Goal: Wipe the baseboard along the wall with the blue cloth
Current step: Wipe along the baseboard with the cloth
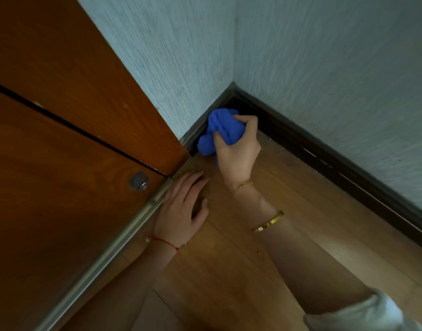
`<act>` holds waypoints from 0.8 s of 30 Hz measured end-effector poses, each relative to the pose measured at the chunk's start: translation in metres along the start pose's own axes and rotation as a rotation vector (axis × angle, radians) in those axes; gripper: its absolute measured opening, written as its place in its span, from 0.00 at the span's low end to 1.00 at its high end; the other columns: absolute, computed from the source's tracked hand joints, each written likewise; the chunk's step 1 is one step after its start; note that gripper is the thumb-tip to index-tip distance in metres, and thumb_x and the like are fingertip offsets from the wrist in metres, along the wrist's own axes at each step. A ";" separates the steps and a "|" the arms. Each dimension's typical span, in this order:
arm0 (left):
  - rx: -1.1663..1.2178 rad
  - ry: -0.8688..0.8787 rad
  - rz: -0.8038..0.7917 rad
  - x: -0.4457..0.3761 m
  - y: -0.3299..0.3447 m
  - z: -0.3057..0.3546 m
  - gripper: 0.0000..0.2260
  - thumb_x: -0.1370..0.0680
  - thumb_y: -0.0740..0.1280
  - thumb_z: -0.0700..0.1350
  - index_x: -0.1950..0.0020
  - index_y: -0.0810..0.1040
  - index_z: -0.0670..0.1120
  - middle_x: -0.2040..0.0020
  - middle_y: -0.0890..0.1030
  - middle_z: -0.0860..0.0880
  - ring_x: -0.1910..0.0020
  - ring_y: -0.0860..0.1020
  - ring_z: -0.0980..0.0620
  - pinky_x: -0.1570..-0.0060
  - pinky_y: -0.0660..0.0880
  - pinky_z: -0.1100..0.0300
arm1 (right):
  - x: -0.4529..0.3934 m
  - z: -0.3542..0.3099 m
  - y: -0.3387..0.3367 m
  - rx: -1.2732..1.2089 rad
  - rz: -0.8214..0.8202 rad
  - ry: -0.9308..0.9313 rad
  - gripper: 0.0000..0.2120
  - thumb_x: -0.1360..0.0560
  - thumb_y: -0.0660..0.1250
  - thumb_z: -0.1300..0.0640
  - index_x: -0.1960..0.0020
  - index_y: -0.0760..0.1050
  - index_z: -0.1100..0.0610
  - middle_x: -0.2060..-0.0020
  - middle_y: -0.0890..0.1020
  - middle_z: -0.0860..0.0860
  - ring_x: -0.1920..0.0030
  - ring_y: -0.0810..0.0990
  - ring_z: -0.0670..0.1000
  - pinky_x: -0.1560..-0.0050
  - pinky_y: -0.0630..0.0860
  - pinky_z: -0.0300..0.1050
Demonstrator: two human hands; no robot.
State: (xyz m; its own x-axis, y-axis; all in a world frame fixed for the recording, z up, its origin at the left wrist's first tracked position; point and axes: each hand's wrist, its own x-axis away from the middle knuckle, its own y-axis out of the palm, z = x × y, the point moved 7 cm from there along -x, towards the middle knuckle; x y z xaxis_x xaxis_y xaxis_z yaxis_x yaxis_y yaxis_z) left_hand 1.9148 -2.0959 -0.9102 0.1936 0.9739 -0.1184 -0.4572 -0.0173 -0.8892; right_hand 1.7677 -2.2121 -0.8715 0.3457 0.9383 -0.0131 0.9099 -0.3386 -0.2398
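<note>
A dark brown baseboard [324, 161] runs along the foot of two pale textured walls and meets in a corner at the upper middle. My right hand [238, 149] is shut on a bunched blue cloth [223, 130], which presses against the short baseboard stretch left of the corner. My left hand [181, 209] lies flat on the wooden floor with its fingers apart, holding nothing, next to the metal door track.
A brown wooden sliding wardrobe door [61, 139] fills the left side, with a metal floor track [124, 237] along its foot and a round metal fitting [138, 181]. The wood-plank floor [229, 271] carries small crumbs. Pale walls [324, 56] close the corner.
</note>
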 end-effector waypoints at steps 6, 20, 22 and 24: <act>-0.005 -0.011 -0.011 0.002 0.003 -0.002 0.22 0.19 0.61 0.50 0.27 0.75 0.44 0.28 0.74 0.45 0.26 0.68 0.45 0.27 0.68 0.46 | 0.021 -0.009 -0.009 0.034 -0.187 -0.067 0.18 0.30 0.75 0.66 0.44 0.72 0.59 0.51 0.78 0.46 0.52 0.77 0.38 0.50 0.73 0.28; 0.027 0.130 -0.011 -0.008 0.013 0.049 0.22 0.18 0.61 0.50 0.26 0.74 0.43 0.26 0.73 0.44 0.25 0.68 0.47 0.24 0.64 0.43 | 0.060 0.012 -0.156 0.077 0.435 0.123 0.23 0.29 0.77 0.61 0.42 0.68 0.54 0.45 0.75 0.48 0.45 0.76 0.45 0.43 0.74 0.33; 0.029 0.144 0.002 -0.010 0.018 0.052 0.22 0.19 0.61 0.49 0.27 0.74 0.42 0.26 0.74 0.43 0.25 0.69 0.45 0.25 0.65 0.42 | 0.053 0.013 -0.148 0.069 0.458 0.116 0.22 0.30 0.77 0.62 0.41 0.69 0.57 0.45 0.75 0.50 0.45 0.75 0.46 0.44 0.71 0.27; 0.022 0.147 -0.004 -0.010 0.023 0.053 0.22 0.19 0.61 0.49 0.27 0.74 0.42 0.27 0.74 0.43 0.26 0.69 0.45 0.24 0.64 0.42 | 0.047 0.012 -0.140 0.076 0.488 0.096 0.22 0.30 0.77 0.63 0.42 0.70 0.60 0.46 0.75 0.52 0.46 0.74 0.46 0.46 0.67 0.23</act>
State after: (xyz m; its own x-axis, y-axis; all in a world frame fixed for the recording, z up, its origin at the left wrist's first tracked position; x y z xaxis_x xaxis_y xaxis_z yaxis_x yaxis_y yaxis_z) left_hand 1.8565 -2.0944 -0.9056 0.3200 0.9302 -0.1796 -0.4750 -0.0065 -0.8800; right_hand 1.6540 -2.1201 -0.8504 0.7493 0.6601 -0.0527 0.6191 -0.7266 -0.2981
